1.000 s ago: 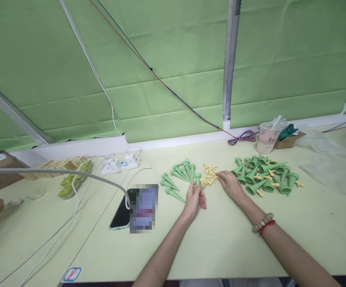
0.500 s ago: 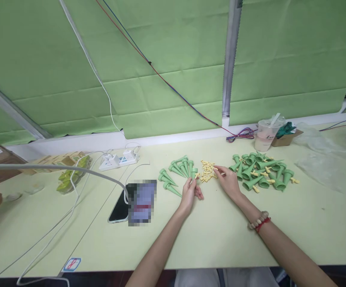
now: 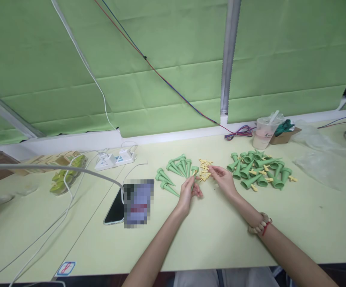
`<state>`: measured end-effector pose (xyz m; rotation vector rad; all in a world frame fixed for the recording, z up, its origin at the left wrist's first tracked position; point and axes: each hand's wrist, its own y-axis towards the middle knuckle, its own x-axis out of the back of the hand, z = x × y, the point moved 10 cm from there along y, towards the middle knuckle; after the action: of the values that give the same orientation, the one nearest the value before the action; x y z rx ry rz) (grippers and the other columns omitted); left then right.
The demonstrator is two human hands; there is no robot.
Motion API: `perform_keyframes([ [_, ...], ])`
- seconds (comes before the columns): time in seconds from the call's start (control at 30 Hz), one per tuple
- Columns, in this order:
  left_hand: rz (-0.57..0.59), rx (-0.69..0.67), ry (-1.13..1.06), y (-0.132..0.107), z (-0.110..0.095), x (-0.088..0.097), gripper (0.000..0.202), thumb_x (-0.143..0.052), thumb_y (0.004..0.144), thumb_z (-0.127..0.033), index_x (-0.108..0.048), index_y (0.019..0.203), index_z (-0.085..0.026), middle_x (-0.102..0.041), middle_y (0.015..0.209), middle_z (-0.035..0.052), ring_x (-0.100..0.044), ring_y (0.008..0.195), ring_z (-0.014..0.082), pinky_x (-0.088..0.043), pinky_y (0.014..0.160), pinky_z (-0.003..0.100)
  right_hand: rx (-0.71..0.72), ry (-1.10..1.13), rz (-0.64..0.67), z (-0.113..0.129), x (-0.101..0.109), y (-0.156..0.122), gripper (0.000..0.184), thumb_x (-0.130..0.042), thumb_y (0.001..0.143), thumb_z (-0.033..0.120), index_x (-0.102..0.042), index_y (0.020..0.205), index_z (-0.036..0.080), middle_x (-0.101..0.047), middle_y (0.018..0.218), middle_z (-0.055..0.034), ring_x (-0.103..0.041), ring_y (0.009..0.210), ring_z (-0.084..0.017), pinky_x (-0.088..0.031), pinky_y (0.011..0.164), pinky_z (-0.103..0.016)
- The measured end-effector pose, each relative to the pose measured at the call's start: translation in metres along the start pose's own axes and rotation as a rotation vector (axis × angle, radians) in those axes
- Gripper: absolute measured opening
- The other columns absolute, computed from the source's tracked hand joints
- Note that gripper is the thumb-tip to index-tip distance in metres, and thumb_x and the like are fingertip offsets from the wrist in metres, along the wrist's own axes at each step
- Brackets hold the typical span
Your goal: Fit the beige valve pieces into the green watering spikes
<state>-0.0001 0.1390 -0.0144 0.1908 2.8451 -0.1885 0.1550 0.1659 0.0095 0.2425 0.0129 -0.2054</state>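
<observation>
My left hand [image 3: 187, 192] grips a green plastic cone spike [image 3: 194, 174] upright near the middle of the table. My right hand [image 3: 223, 179] is just to its right, fingers pinched at the edge of a small pile of yellow pegs [image 3: 204, 170]; what sits between the fingertips is too small to name. A row of plain green cones [image 3: 177, 167] lies left of my left hand. A heap of green cones with yellow pegs fitted [image 3: 258, 172] lies right of my right hand.
A phone [image 3: 117, 207] on a cable lies left of my hands, with a white power strip [image 3: 114, 159] behind it. A plastic cup [image 3: 262, 133], a cardboard box [image 3: 283, 135] and clear bags [image 3: 322, 155] are at the back right. Small packets [image 3: 66, 171] sit far left.
My right hand drew back a little from the yellow pile toward my left hand, fingers now pinched. The left hand kept the green cone. The view shifted slightly.
</observation>
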Motion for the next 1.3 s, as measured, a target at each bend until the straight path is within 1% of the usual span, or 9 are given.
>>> perform_keyframes([
  [0.2,-0.012,-0.107,-0.013,0.005,-0.003,0.001,0.04,-0.061,0.07,-0.051,-0.05,0.086,-0.016,-0.056,0.059,-0.0019,-0.055,0.051,0.0109,-0.039,0.051,0.023,0.013,-0.017,0.069,0.017,-0.01,-0.007,0.037,-0.069,0.065,0.04,-0.07,0.091,0.013,-0.07,0.095,-0.0113,-0.065,0.08,-0.02,-0.053,0.07,-0.033],
  [0.37,-0.013,-0.152,-0.018,0.004,-0.004,0.001,0.05,-0.064,0.071,-0.049,-0.043,0.105,-0.018,-0.063,0.068,-0.0015,-0.06,0.061,0.0116,-0.044,0.064,0.025,0.099,-0.052,0.136,0.039,-0.02,-0.018,0.023,-0.067,0.069,0.036,-0.072,0.083,0.018,-0.07,0.093,-0.0087,-0.064,0.079,-0.019,-0.051,0.065,-0.028],
  [0.47,-0.007,-0.163,-0.018,0.001,-0.007,-0.001,0.052,-0.065,0.071,-0.046,-0.041,0.108,-0.019,-0.066,0.073,0.0001,-0.063,0.067,0.0132,-0.047,0.07,0.027,0.155,-0.056,0.136,0.045,-0.02,-0.019,0.023,-0.063,0.074,0.036,-0.07,0.088,0.019,-0.069,0.096,-0.008,-0.063,0.083,-0.018,-0.051,0.066,-0.027],
  [0.63,0.032,-0.127,-0.018,0.0,-0.008,-0.007,0.05,-0.072,0.065,-0.038,-0.049,0.103,-0.016,-0.068,0.078,0.0043,-0.067,0.07,0.0175,-0.05,0.073,0.032,-0.015,0.064,0.215,0.02,-0.029,-0.016,0.045,-0.069,0.067,0.04,-0.066,0.103,0.015,-0.069,0.086,-0.0077,-0.065,0.074,-0.018,-0.054,0.069,-0.031],
  [0.77,0.035,-0.138,-0.023,-0.001,-0.012,-0.007,0.046,-0.072,0.065,-0.036,-0.058,0.104,-0.015,-0.069,0.087,0.0072,-0.067,0.076,0.0174,-0.051,0.077,0.032,-0.132,0.118,0.25,0.005,-0.033,-0.017,0.047,-0.074,0.06,0.044,-0.068,0.094,0.012,-0.071,0.079,-0.0093,-0.067,0.069,-0.021,-0.057,0.067,-0.035],
  [0.9,0.029,-0.184,0.048,-0.003,-0.019,-0.007,0.032,-0.071,0.066,-0.033,-0.065,0.089,-0.012,-0.07,0.088,0.0067,-0.066,0.078,0.0169,-0.051,0.081,0.032,-0.152,0.087,0.218,0.0,-0.029,-0.016,0.048,-0.077,0.054,0.044,-0.069,0.087,0.01,-0.071,0.078,-0.0115,-0.068,0.071,-0.023,-0.056,0.069,-0.036],
  [1.0,0.009,-0.191,0.067,-0.002,-0.018,-0.005,0.029,-0.071,0.065,-0.034,-0.065,0.083,-0.012,-0.07,0.081,0.0049,-0.065,0.073,0.0166,-0.052,0.077,0.031,-0.103,0.017,0.208,0.002,-0.027,-0.015,0.046,-0.075,0.056,0.044,-0.069,0.087,0.01,-0.071,0.077,-0.0116,-0.067,0.07,-0.023,-0.056,0.069,-0.036],
  [1.2,0.048,-0.13,0.069,0.0,-0.006,-0.008,0.038,-0.07,0.065,-0.039,-0.063,0.09,-0.011,-0.069,0.086,0.0074,-0.066,0.062,0.0156,-0.054,0.067,0.031,0.152,-0.123,0.157,0.022,-0.024,-0.018,0.033,-0.066,0.069,0.041,-0.071,0.087,0.013,-0.069,0.092,-0.0117,-0.065,0.074,-0.02,-0.055,0.064,-0.032],
  [1.3,0.062,-0.106,0.063,0.0,-0.005,-0.01,0.041,-0.068,0.067,-0.04,-0.061,0.095,-0.011,-0.069,0.085,0.0085,-0.066,0.063,0.016,-0.055,0.066,0.031,0.132,-0.132,0.114,0.022,-0.019,-0.016,0.033,-0.068,0.067,0.04,-0.071,0.087,0.015,-0.069,0.09,-0.0109,-0.064,0.074,-0.02,-0.054,0.065,-0.033],
])
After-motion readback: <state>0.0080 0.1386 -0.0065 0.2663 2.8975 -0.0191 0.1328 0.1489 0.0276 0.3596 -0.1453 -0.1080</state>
